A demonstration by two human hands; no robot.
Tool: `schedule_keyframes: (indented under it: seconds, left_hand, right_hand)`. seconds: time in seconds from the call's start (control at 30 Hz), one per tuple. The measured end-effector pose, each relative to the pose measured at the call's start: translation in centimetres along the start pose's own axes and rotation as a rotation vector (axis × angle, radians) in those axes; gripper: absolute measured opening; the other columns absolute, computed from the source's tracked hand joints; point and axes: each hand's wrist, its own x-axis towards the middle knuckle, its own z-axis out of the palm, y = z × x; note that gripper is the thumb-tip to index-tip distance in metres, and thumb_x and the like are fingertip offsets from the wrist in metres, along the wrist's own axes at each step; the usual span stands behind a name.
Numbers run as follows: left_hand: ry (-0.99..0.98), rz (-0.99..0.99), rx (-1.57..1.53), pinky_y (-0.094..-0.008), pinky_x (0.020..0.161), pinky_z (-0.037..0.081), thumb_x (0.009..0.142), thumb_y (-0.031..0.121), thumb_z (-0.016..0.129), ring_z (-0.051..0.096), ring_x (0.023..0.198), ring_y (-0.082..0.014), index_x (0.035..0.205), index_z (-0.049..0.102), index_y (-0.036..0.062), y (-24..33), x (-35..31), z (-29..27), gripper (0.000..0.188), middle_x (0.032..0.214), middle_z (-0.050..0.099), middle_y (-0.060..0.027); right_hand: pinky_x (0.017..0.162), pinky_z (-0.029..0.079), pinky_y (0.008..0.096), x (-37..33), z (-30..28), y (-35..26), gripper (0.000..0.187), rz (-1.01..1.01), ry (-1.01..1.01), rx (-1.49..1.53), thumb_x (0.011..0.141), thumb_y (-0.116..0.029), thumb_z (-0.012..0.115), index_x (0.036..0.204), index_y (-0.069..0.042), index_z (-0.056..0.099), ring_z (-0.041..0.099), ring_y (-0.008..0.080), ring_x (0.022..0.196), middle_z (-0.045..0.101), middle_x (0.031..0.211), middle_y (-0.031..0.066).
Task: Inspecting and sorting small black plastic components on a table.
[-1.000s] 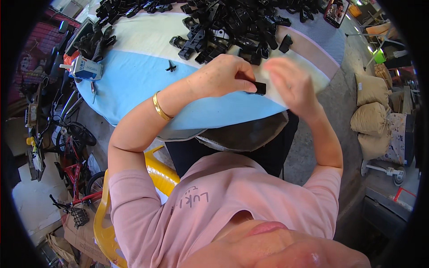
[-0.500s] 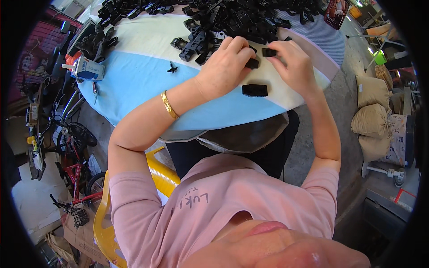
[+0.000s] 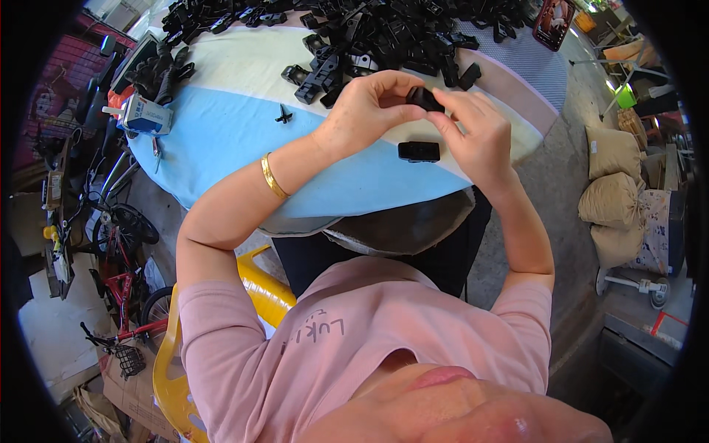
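Both hands meet over the table at one small black plastic part (image 3: 424, 99). My left hand (image 3: 367, 111) grips it from the left, thumb below and fingers above. From the right, my right hand (image 3: 480, 136) pinches its other end; the fingertips hide some of its outline. Just below the hands, a black rectangular plastic block (image 3: 419, 152) lies on the cloth. Beyond them spreads a heap of black plastic parts (image 3: 384, 37), with one loose part (image 3: 470, 76) at its right edge. A small black pronged piece (image 3: 283, 114) lies apart, left of my left hand.
A striped cloth (image 3: 244, 148) covers the rounded table. At its left are a blue-and-white carton (image 3: 148, 115) and black gloves (image 3: 160, 71); a phone (image 3: 554, 23) stands far right. A yellow chair (image 3: 166, 376), a red bicycle (image 3: 122, 295) and tan sacks (image 3: 613, 199) stand around.
My hands were apart, each with a black part; now they have come together at one part. The right hand moved left and down. Whether the two parts are joined, I cannot tell.
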Motion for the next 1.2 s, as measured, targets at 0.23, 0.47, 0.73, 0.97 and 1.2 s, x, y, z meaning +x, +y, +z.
schedule_keyframes:
  seconds: [0.23, 0.47, 0.73, 0.97, 1.2]
  left_hand:
    - [-0.051, 0.012, 0.397, -0.0256, 0.075, 0.049, 0.074, 0.01, 0.072, 0.06, 0.085, -0.0113, 0.105, 0.059, -0.0008, 0.6, -0.5, 0.2, 0.036, 0.098, 0.062, -0.0093]
    - [0.015, 0.335, 0.772, -0.0305, 0.063, 0.048, 0.065, 0.006, 0.074, 0.058, 0.067, -0.0212, 0.1, 0.061, 0.0, -0.2, -0.6, -0.4, 0.038, 0.082, 0.058, -0.0104]
    - [-0.091, 0.448, 0.914, -0.0326, 0.067, 0.048, 0.072, 0.01, 0.064, 0.057, 0.078, -0.0243, 0.084, 0.061, 0.0002, 1.1, -1.4, -0.9, 0.015, 0.079, 0.055, -0.011]
    - [-0.051, 0.71, 1.765, -0.0236, 0.061, 0.043, 0.068, 0.016, 0.058, 0.052, 0.079, -0.0159, 0.081, 0.061, 0.0016, 0.3, -2.6, 1.3, 0.02, 0.078, 0.052, -0.0041]
    - [-0.136, 0.598, 1.06, -0.0303, 0.071, 0.046, 0.072, 0.012, 0.061, 0.052, 0.084, -0.023, 0.09, 0.063, 0.003, 1.1, -1.1, -1.5, 0.02, 0.088, 0.056, -0.006]
  right_hand:
    - [0.062, 0.047, 0.0331, 0.0, -0.8, -0.9, 0.027, -0.118, -0.13, -0.215, 0.066, -0.006, 0.071, 0.091, 0.001, 0.064, 0.058, 0.0251, 0.069, 0.063, 0.081, 0.0113]
    - [0.066, 0.047, 0.0315, 0.5, -0.7, -1.0, 0.029, -0.185, -0.246, -0.241, 0.066, -0.009, 0.071, 0.092, 0.001, 0.064, 0.057, 0.0225, 0.079, 0.062, 0.086, 0.0082]
    - [0.083, 0.042, 0.0357, 0.3, -1.3, -2.0, 0.053, -0.286, -0.41, -0.334, 0.072, -0.031, 0.065, 0.108, 0.007, 0.056, 0.051, 0.0272, 0.1, 0.056, 0.11, 0.0141]
    - [0.09, 0.036, 0.0391, -1.8, -0.9, -1.1, 0.064, -0.263, -0.382, -0.328, 0.075, -0.043, 0.06, 0.114, 0.007, 0.052, 0.047, 0.029, 0.11, 0.051, 0.121, 0.016]
    - [0.086, 0.04, 0.0385, -1.7, -1.1, -0.5, 0.044, -0.237, -0.317, -0.125, 0.076, -0.03, 0.065, 0.104, 0.004, 0.059, 0.053, 0.0297, 0.1, 0.058, 0.108, 0.0143]
